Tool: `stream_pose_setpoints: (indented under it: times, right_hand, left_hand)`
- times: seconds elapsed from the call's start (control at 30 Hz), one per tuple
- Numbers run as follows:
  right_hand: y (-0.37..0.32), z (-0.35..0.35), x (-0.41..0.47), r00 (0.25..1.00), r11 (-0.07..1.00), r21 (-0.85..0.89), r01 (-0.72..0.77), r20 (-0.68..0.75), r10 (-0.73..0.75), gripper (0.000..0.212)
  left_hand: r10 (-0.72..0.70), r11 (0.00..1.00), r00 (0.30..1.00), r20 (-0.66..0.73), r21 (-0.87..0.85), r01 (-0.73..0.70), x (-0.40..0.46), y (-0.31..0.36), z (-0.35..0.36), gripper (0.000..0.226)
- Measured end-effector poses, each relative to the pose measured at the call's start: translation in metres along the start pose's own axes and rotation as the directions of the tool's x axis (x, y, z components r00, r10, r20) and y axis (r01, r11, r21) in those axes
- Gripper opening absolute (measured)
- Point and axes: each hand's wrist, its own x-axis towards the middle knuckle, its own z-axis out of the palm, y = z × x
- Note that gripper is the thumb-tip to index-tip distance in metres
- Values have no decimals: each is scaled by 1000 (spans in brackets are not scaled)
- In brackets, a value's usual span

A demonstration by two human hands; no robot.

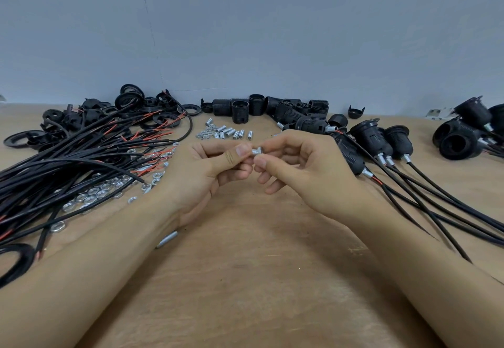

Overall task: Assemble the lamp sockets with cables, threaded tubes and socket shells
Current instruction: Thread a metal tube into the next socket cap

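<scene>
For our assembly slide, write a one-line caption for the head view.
Left hand and right hand pinch a threaded tube above the table.

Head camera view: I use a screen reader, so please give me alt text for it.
Both hands, left and right, pinch a small threaded tube between them above a wooden table. Loose black cables and nuts lie left, socket shells behind, assembled sockets right.

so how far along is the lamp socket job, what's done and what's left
Done: several assembled sockets with cables lie at the right. In hand: left hand and right hand pinch one threaded tube. Left: the loose cables, nuts, tubes and empty shells show plenty remaining.
</scene>
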Motion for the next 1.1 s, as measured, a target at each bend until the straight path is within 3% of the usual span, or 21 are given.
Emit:
stream_pose_setpoints:
  times: [0.07, 0.23, 0.47, 0.67, 0.87, 1.1]
  right_hand:
    - [2, -3, 2, 997, 996, 53, -76, 22, 75, 4]
    - [8, -3, 2, 995, 994, 57, -95, -24, 96, 11]
    - [3, -1, -1, 989, 967, -219, 132, -41, -144, 31]
    - [8, -2, 0, 999, 990, -140, 12, -45, -18, 13]
    - [6, 1, -1, 994, 972, -217, 85, -44, -97, 34]
    - [4, 1, 1, 996, 987, -149, 67, -45, -74, 24]
  left_hand:
    - [26, 1000, 1000, -8, -5, -26, 0, 0, -1, 21]
    - [53, 990, 998, -35, 135, -48, -2, 3, -1, 39]
    - [44, 987, 999, 4, 156, -44, -4, 4, 0, 26]
    - [108, 971, 994, -6, 217, -104, -4, 2, 1, 20]
    - [84, 973, 996, -14, 219, -79, -3, 1, 0, 14]
    - [105, 974, 994, -4, 203, -102, -4, -1, -2, 17]
